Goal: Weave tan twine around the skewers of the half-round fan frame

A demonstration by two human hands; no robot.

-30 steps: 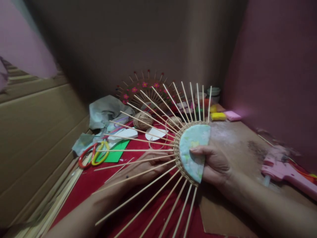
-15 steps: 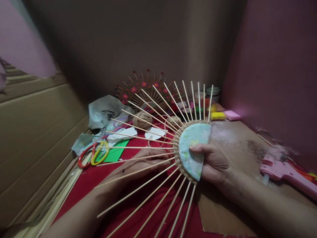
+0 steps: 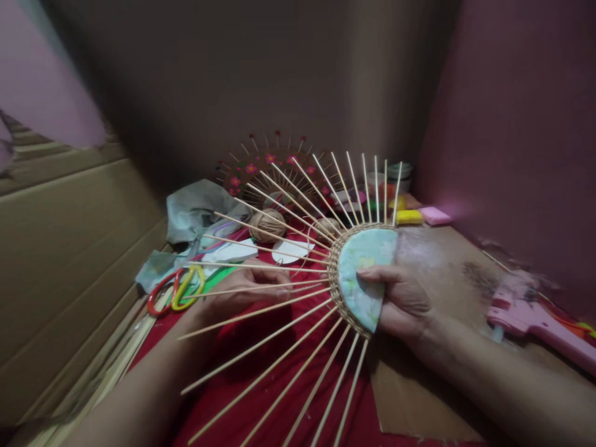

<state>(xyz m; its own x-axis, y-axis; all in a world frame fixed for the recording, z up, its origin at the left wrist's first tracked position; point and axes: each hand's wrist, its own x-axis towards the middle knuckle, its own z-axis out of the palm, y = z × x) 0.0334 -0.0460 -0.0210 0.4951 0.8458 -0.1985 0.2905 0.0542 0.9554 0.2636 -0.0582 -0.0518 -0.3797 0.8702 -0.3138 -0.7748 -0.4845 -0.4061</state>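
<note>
My right hand grips a half-round fan base covered in pale blue flowered cloth, its thumb on the front and its fingers hidden behind. Braided twine runs round the curved edge, and thin wooden sticks fan out from it. Among the left-hand sticks is my left hand, its fingers pinched together near one stick. What they hold is too small to make out. A loose strand of twine hangs from a small ball behind the sticks towards that hand.
Scissors with red and yellow handles lie left, by a twine ball and white paper pieces. A flower-decorated stick fan stands behind. On the right are a cardboard sheet and a pink glue gun.
My left hand has drawn back leftward and slightly up from the braided edge, and its fingers now show pinched. The fan has tilted slightly; my right hand keeps its grip.
</note>
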